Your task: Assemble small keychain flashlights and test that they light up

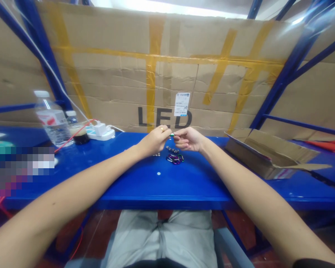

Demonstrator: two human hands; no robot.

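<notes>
My left hand (157, 139) and my right hand (190, 139) meet above the blue table, their fingers closed on a small green carabiner (172, 135). Most of it is hidden by the fingertips. Below them on the table lies a small pile of purple and green carabiners (175, 160). Just behind that pile are several small silvery metal pieces (173, 150), too small to make out exactly. A few more silvery bits (156, 154) show under my left hand, partly covered by it.
An open cardboard box (257, 156) stands on the right of the blue table (162, 188). To the left are a water bottle (52, 121), a jar of dark liquid (79, 134) and a white power strip (103, 134) with cables. A large taped cardboard sheet (114, 82) rises behind.
</notes>
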